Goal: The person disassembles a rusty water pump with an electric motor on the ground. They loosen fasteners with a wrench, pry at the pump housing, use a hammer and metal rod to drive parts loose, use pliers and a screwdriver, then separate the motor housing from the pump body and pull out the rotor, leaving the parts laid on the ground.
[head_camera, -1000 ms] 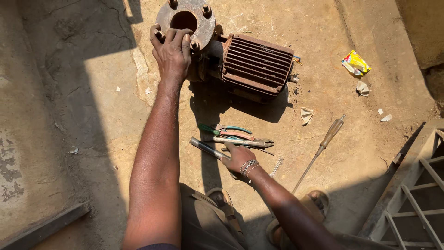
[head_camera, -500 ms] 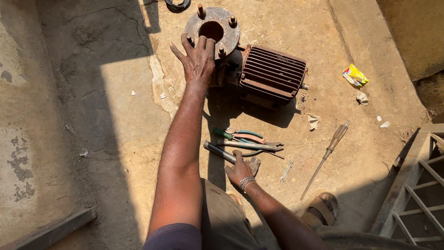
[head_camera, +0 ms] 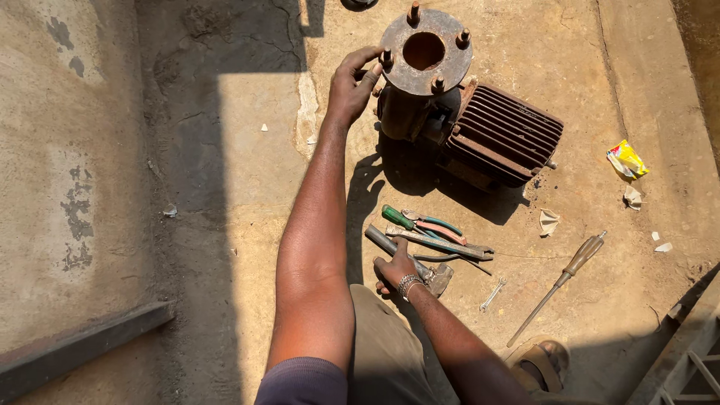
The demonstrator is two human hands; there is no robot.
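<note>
A rusty motor with a ribbed housing (head_camera: 501,135) lies on the concrete floor, its round flange (head_camera: 424,52) with several studs turned up. My left hand (head_camera: 351,84) reaches to the flange's left rim, fingertips on a stud there. My right hand (head_camera: 395,268) rests low on the ground, closed over the handle of a grey metal wrench (head_camera: 405,259). Just beyond it lie pliers with green and red handles (head_camera: 424,223) and another long metal tool (head_camera: 442,244).
A long screwdriver with a wooden handle (head_camera: 561,283) and a small spanner (head_camera: 493,294) lie to the right. A yellow wrapper (head_camera: 626,159) and paper scraps sit far right. A dark metal bar (head_camera: 75,346) lies at lower left, a sandalled foot (head_camera: 544,364) at the bottom.
My left hand slid from on top of the flange to its left rim. My right hand stays on the wrench. The view has shifted, so the motor sits further right.
</note>
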